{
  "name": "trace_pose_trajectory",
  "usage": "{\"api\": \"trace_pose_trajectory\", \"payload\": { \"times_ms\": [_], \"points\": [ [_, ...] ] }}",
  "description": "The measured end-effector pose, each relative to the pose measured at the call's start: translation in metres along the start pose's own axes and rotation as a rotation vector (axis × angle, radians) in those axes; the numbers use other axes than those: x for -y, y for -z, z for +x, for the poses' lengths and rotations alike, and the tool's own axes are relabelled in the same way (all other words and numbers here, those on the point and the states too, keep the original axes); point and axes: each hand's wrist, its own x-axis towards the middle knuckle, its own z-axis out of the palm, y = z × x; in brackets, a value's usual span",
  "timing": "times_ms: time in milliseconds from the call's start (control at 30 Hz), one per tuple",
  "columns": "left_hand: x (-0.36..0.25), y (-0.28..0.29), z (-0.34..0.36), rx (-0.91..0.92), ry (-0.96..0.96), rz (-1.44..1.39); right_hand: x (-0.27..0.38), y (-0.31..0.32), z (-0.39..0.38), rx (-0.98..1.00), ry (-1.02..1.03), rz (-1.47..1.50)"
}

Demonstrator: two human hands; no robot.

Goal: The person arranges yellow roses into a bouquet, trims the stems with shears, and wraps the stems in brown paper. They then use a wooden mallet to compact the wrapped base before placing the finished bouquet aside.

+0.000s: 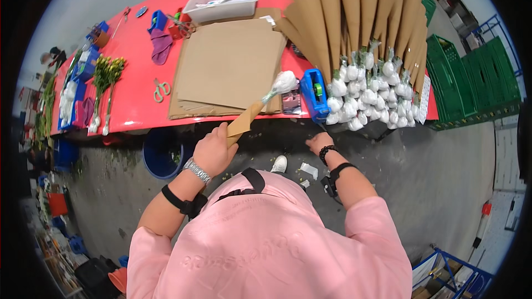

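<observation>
My left hand [214, 152] is closed round a narrow cone of brown kraft paper [245, 120]. Out of the cone's far end stick stems with a white, plastic-covered bulb [285, 82] at their tips, over a stack of flat brown paper sheets [230, 66]. My right hand [320, 143] is just below the table's front edge, with its fingers drawn together; anything between them is too small to make out. Close above it stands a blue tape dispenser [315, 95] holding a green-centred roll. To its right lie several finished paper-wrapped bunches [363, 5] with white bulb ends [368, 99] toward me.
On the red table [136, 102] lie green-handled scissors [162, 91], a purple cloth [161, 46], a whitish plastic bin [221, 1] and yellow flowers [109, 72]. A blue bucket [162, 158] stands below the front edge. Green crates [476, 80] are at the right. Scraps [309, 170] litter the floor.
</observation>
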Motion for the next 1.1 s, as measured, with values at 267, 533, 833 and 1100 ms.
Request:
{"api": "trace_pose_trajectory", "payload": {
  "times_ms": [267,533,833,1100],
  "points": [
    [0.013,-0.027,-0.045,-0.17,0.026,0.19,0.213,0.008,-0.171,-0.048,0.49,1.015],
    [0.04,0.013,-0.073,0.228,-0.098,-0.299,0.206,-0.048,-0.185,-0.336,0.447,0.633],
    [0.079,0.009,-0.072,0.727,-0.192,-1.206,0.189,-0.023,-0.216,-0.613,0.983,-0.025],
    [0.029,0.015,-0.04,0.674,-0.421,-0.6,0.194,0.008,-0.228,-0.685,1.06,-0.515]
  ]
}}
